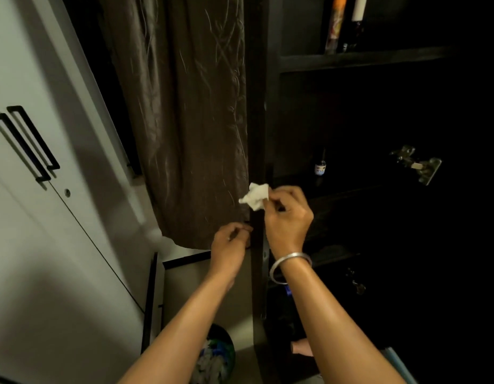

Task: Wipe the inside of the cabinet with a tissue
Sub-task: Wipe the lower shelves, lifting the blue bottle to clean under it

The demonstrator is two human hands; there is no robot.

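The dark cabinet (359,59) stands open on the right, its shelves in deep shadow. My right hand (288,214) pinches a crumpled white tissue (255,199) in front of the cabinet's left upright panel (258,134), level with the middle shelf. My left hand (229,245) is lower and to the left, fingers curled against the edge of that panel; whether it grips the panel is hard to tell. A silver bangle sits on my right wrist.
A small bottle (320,167) stands on the middle shelf; tall bottles (336,23) are on the top shelf. A metal hinge (417,164) shows at right. A brown curtain (184,120) hangs left of the cabinet, beside a white wardrobe (32,162). A bin (215,356) sits below.
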